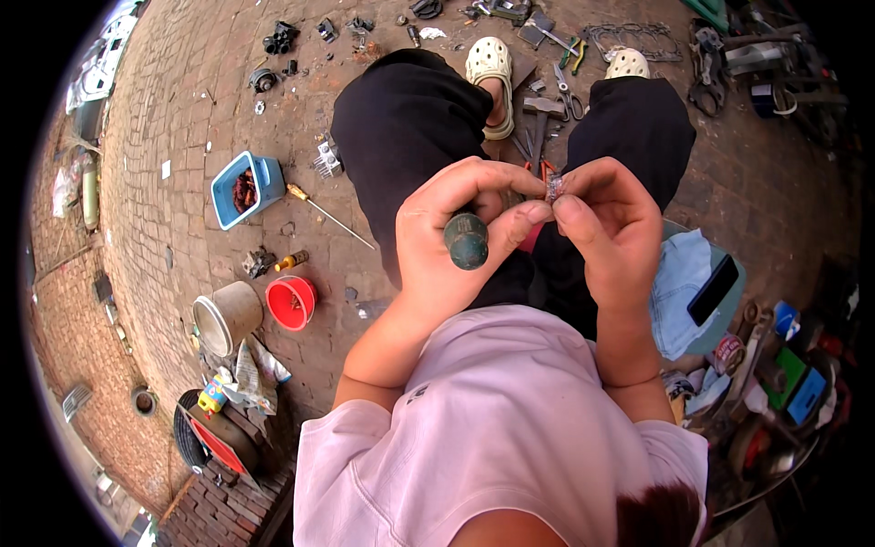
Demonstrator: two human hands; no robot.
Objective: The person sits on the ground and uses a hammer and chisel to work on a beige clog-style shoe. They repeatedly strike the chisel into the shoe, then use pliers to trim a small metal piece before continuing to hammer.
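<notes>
Pale pink shirt (501,401) cloth lies nearest; just beyond it, the left hand (421,232) and right hand (622,219) together pinch a small silvery part (553,188) between thumbs and fingertips. Its longer axis seems to run away from the body, across the pinch (too small to tell one end from the other). Also within the left hand's curl sits a dark green handle (466,242), its rounded butt pointing up at the camera, its far end hidden. Farther out, a hammer (544,108) lies between cream clogs (489,59) on the brick ground (178,219). Toward that ground's left side stand a blue tub (271,178) and a red bucket (311,290); rightward, a black phone (713,291) rests along a light-blue cloth's (676,283) right edge.
</notes>
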